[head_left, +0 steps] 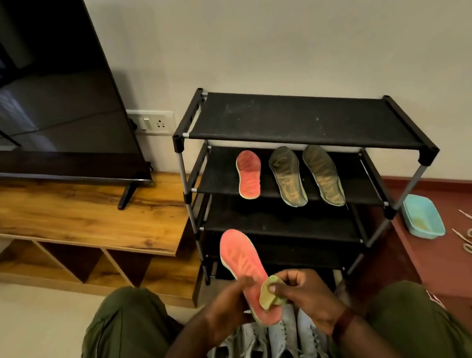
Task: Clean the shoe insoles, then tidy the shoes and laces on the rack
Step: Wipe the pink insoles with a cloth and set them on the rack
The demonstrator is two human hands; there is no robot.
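Pink insole (pixel 240 257), held before the shoe rack (pixel 280 115) and above the white shoes (pixel 275 346) on the floor. The left grip (pixel 227 305) curls round its heel half. The right grip (pixel 305 291) pinches a green sponge (pixel 269 295) against its upper face. The insole appears light, thin and flexible, and is best supported under the midsection, since the free toe end would probably bend under pressure.

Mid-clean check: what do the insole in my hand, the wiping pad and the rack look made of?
The insole: likely foam, matte orange-pink textured top with a pale green edge showing. The pad: soft and folded, yellow-green; sponge or cloth, unclear. The rack: matte black fabric-looking shelves on grey metal-looking tubes, black plastic-looking joints.
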